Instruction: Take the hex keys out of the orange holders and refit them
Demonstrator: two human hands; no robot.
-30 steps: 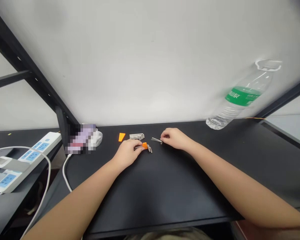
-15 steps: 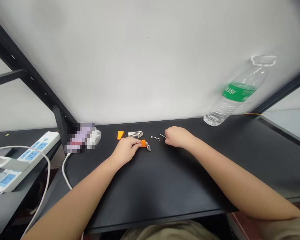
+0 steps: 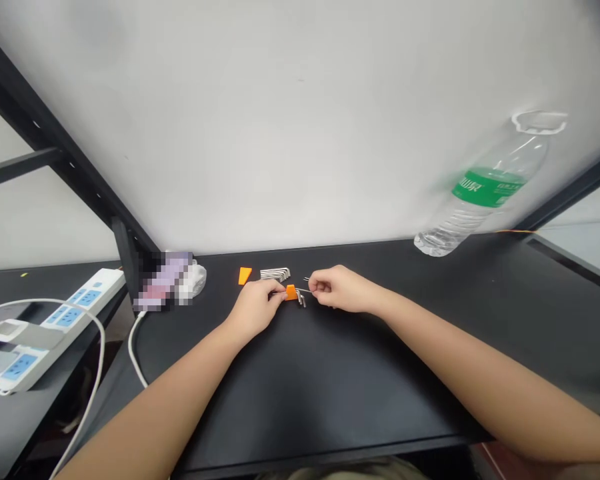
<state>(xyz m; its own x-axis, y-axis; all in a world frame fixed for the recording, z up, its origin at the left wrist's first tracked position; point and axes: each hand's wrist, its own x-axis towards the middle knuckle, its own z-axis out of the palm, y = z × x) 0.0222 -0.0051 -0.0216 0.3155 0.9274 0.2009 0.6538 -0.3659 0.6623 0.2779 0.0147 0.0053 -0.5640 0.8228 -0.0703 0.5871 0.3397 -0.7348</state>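
My left hand (image 3: 260, 303) is closed on an orange hex key holder (image 3: 291, 292), low over the black table. A few L-shaped hex keys (image 3: 301, 298) stick out of the holder's right side. In my right hand (image 3: 337, 288), closed in a pinch, is a thin hex key (image 3: 304, 290) whose tip reaches the holder; whether it has entered a hole I cannot tell. Behind my left hand lies a row of several silver hex keys (image 3: 276, 273). Left of that row is a second orange piece (image 3: 245, 275). Another small key, partly hidden, lies behind my right fingers.
A large clear bottle (image 3: 485, 190) with a green label leans on the wall at the right. At the left are a white power strip (image 3: 65, 327), a white cable (image 3: 100, 353), a pixelated purple item (image 3: 165, 280) and a crumpled white bundle (image 3: 194, 280). Black frame bars rise on both sides.
My right hand has moved left with its hex key, from the loose key's right side up to the orange holder. My left hand keeps its grip on the holder. The view has shifted slightly.
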